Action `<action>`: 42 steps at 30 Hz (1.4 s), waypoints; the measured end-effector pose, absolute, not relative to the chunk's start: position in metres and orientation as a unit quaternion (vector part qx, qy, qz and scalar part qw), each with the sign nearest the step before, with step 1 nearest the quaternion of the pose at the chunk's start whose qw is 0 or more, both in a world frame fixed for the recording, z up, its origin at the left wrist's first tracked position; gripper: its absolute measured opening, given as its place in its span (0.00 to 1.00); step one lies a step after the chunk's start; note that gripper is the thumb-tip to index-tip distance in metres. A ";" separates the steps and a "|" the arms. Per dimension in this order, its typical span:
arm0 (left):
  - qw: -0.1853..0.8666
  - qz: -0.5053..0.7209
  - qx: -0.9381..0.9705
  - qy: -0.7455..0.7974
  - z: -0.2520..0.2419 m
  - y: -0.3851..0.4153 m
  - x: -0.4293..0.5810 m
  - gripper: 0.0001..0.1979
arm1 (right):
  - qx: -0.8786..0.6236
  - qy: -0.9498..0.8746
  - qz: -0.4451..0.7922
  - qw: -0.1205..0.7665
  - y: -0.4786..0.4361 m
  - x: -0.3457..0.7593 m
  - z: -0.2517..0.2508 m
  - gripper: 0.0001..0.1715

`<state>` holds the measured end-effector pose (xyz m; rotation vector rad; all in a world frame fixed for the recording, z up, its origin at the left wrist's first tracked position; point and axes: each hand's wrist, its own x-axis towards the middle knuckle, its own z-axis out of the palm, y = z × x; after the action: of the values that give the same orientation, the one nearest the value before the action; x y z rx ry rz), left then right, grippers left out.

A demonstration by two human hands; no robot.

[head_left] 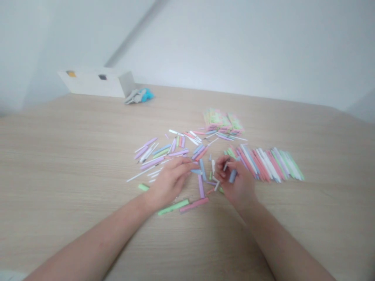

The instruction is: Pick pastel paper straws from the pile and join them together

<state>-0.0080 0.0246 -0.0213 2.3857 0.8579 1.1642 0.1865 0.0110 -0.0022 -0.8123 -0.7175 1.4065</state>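
My left hand (pixel 175 175) reaches over loose pastel pen parts, its fingers and thumb closed at the end of a light blue pen piece (pixel 197 171). Curled fingers of my right hand (pixel 234 179) hold a blue-grey pen cap (pixel 233 175) against the palm; another small piece shows near its fingertips. Between the hands lie a blue tube (pixel 203 170), a purple tube (pixel 201 186) and small white and green bits. Closer to me are a green tube (pixel 174 207) and a pink tube (pixel 194 205). Blur hides the finer details.
Neatly lined-up pastel pens (pixel 266 164) lie to the right. Stacked pink-and-green packets (pixel 221 120) stand behind the loose parts. At the back left of the wooden table (pixel 73 156) are a white box (pixel 96 84) and a grey-and-blue bundle (pixel 140 95) by the wall.
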 end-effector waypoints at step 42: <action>0.225 0.401 0.814 0.356 -0.024 0.027 -0.007 0.14 | -0.391 -0.377 0.497 0.677 0.010 0.181 -0.006 0.10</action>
<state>-0.0071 0.0266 -0.0240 2.2438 0.9814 1.1063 0.1811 0.0099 -0.0062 -0.8779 -0.8473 1.1163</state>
